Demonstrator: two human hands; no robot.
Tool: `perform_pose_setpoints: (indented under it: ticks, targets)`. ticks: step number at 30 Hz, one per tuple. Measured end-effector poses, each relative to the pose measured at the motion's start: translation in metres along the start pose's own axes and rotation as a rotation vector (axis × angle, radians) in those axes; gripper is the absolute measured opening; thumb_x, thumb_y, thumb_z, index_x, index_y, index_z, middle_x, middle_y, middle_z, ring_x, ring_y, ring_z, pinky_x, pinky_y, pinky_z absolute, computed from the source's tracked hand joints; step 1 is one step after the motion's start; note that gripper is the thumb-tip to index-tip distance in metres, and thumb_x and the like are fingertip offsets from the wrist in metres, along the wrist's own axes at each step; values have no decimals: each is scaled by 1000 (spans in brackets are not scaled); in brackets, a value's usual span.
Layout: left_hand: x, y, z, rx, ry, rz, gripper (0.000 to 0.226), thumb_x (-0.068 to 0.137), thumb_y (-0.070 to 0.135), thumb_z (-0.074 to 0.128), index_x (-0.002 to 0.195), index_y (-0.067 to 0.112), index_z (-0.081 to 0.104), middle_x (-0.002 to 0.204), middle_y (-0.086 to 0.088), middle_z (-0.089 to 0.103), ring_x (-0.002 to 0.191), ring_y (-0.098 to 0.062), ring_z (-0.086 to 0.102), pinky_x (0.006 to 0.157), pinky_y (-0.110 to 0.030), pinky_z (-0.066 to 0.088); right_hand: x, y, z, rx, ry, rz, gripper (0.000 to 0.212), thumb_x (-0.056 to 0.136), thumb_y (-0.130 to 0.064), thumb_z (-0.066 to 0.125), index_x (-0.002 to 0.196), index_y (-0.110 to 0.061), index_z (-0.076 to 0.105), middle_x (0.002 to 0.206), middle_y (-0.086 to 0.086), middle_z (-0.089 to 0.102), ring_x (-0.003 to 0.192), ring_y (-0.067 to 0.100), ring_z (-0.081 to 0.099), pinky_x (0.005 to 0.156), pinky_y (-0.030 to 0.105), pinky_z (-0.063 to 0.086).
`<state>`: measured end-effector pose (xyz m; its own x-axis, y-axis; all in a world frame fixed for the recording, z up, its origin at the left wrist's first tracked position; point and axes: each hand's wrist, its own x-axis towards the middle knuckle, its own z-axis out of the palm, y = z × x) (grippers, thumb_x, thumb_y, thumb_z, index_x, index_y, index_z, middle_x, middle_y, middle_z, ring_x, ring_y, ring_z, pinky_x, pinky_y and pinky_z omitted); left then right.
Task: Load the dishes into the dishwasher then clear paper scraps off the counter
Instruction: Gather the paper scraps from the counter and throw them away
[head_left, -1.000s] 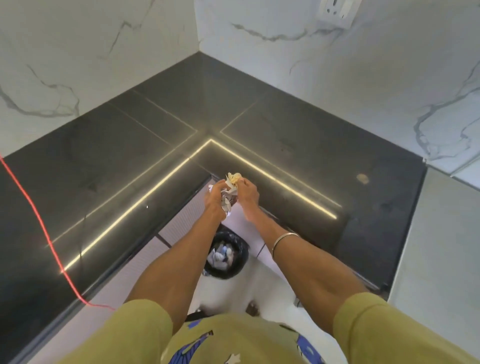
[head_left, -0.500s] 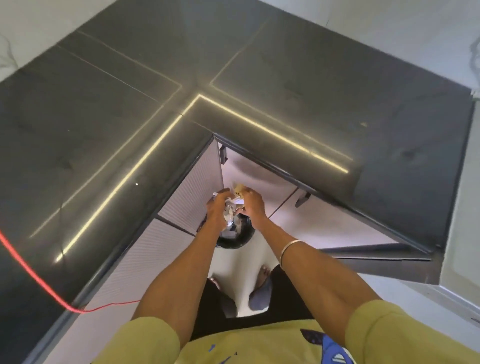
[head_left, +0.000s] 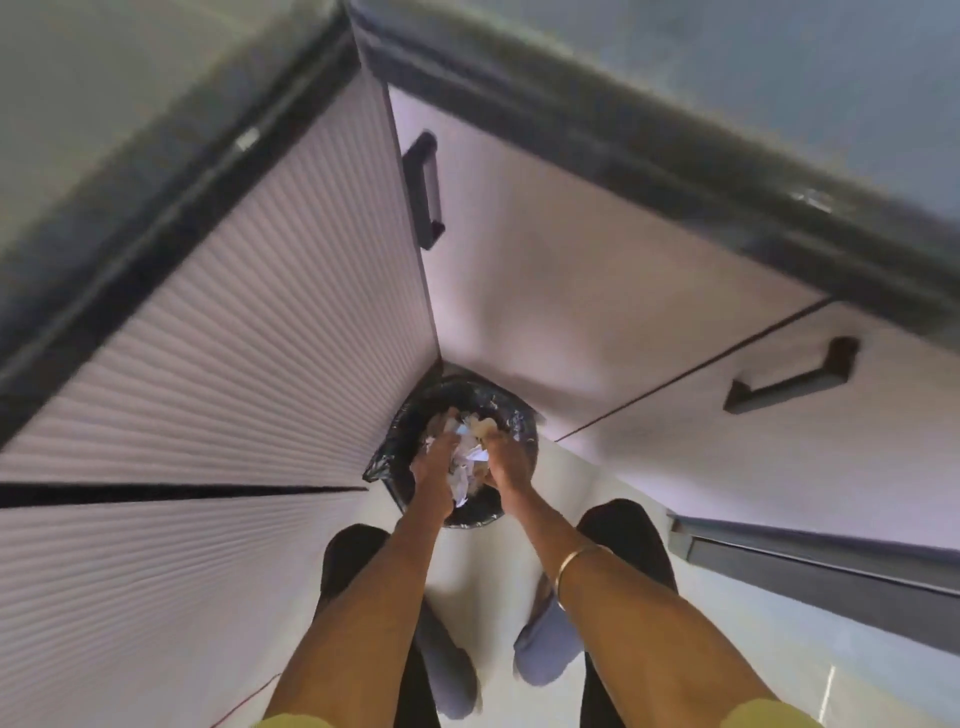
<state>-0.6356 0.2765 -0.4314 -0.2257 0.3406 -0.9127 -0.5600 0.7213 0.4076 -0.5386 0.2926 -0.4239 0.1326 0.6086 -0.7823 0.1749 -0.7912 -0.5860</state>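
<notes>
A: Hands first, from the head view: left hand (head_left: 435, 465) and right hand (head_left: 506, 465) reach down side by side over the bin (head_left: 400, 441), with crumpled paper scraps (head_left: 467, 457) bunched between them

B: Gripping them?

A: Both sets of fingers curl in against the wad; blur hides the fingertips

B: And around them?

A: Black liner rim rings the hands. Ribbed cabinet front (head_left: 234, 338) lies left of the left hand, a dark handle (head_left: 425, 189) beyond both, a bangle (head_left: 574, 564) back on the right wrist
</notes>
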Motion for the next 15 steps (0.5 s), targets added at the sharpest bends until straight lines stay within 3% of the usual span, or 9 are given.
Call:
perform_pose_setpoints:
  ticks: [2, 5, 7, 9, 11, 13, 15]
  targets:
    - [22, -1, 1, 6, -12, 29, 58, 68, 44, 79, 113, 8, 69, 92, -8, 71, 78, -25, 68, 72, -32, 60, 29, 17, 8, -14, -16, 34, 40, 89, -41, 48, 117, -16, 63, 106, 7, 66, 94, 25, 64, 87, 49, 56]
    - [51, -3, -5, -9, -102, -37, 60, 81, 56, 63, 127, 17, 64, 108, -5, 70, 93, -27, 67, 79, -40, 55, 54, 32, 12, -18, -77, 45, 35, 95, -38, 47, 123, -18, 56, 108, 6, 63, 94, 23, 63, 86, 47, 58]
    - [62, -3, -6, -67, -95, -83, 51, 87, 52, 49, 117, 15, 69, 105, -11, 70, 90, -30, 65, 81, -43, 51, 63, 37, 12, 34, -100, 76, 33, 97, -35, 46, 125, -18, 55, 113, 10, 62, 98, 26, 64, 85, 43, 58]
    - [58, 1, -5, -94, -61, -108, 54, 85, 56, 43, 117, 19, 66, 106, -11, 67, 98, -33, 61, 87, -47, 46, 69, 41, 10, 42, -133, 135, 31, 100, -37, 42, 121, -20, 57, 118, 18, 63, 103, 37, 64, 90, 47, 54]
    - [65, -1, -8, -106, 13, -127, 67, 74, 68, 47, 119, 20, 62, 112, -9, 61, 106, -39, 59, 93, -61, 38, 65, 40, 8, 2, -180, 191, 38, 96, -48, 39, 119, -26, 58, 121, 19, 62, 106, 45, 60, 94, 54, 52]
    - [82, -9, -16, -80, 66, -163, 86, 54, 77, 52, 122, 25, 64, 124, -7, 61, 108, -42, 61, 92, -69, 33, 57, 37, 3, -70, -204, 180, 43, 94, -53, 38, 132, -37, 51, 126, 7, 63, 105, 30, 62, 81, 42, 56]
    - [89, -15, -19, -122, 89, -160, 87, 55, 77, 51, 124, 24, 63, 125, -8, 62, 107, -40, 60, 90, -63, 35, 37, 26, -4, -79, -192, 150, 43, 98, -45, 38, 139, -39, 44, 129, -1, 58, 109, 21, 56, 81, 38, 55]
